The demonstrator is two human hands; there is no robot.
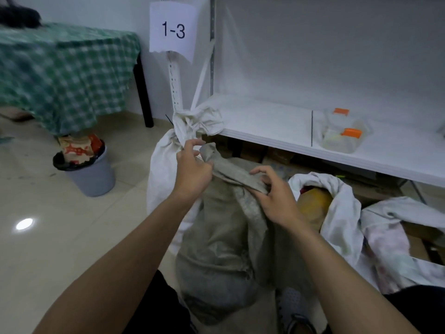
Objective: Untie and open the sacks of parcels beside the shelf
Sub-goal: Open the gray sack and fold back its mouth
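The left hand (192,168) pinched the tip of the grey sack's (224,239) twisted neck with curled fingers; the right hand (277,197) gripped the neck nearer its base.

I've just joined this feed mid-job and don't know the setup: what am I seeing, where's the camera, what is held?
No machine here: one camera worn on a person's head looks down at their bare hands. The left hand and right hand both grip the twisted neck of a grey woven sack on the floor. Behind it stands a tied white sack; to its right an open white sack shows a yellow parcel. The white shelf holds a clear plastic box with orange clips.
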